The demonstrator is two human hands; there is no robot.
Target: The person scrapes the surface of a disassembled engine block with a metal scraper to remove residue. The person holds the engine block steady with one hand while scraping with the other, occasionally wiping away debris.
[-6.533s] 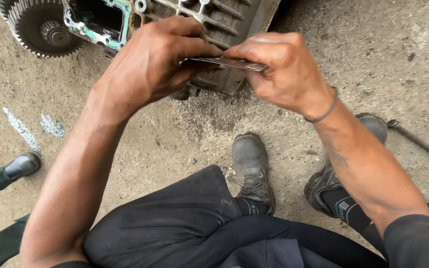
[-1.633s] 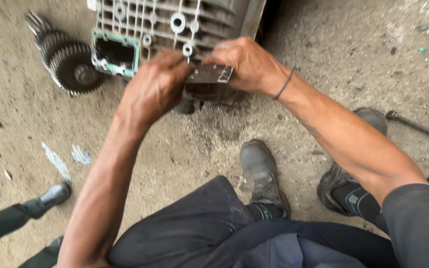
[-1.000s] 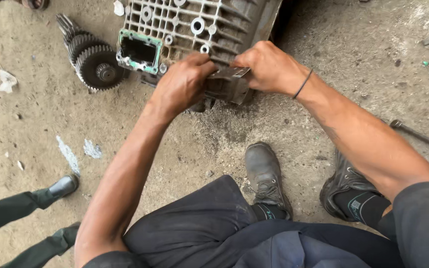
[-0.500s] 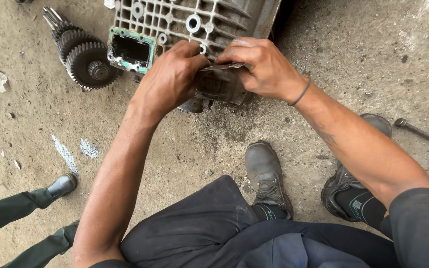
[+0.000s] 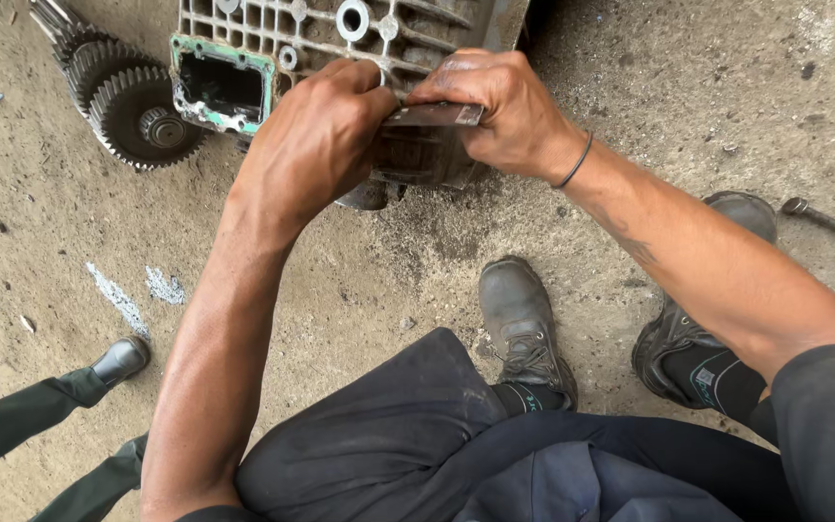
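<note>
Head view shows your left hand [image 5: 316, 145] and right hand [image 5: 500, 111] both closed around a thin flat metal plate [image 5: 434, 115], fingers pinching its two ends so it spans between them. You hold the plate just above the near edge of a ribbed grey gearbox housing [image 5: 273, 39] lying on the dirt ground [image 5: 50, 251]. Left of the housing lies a gear cluster [image 5: 128, 101]. Your boots [image 5: 524, 324] stand below, and another person's shoe [image 5: 120, 360] is at lower left.
</note>
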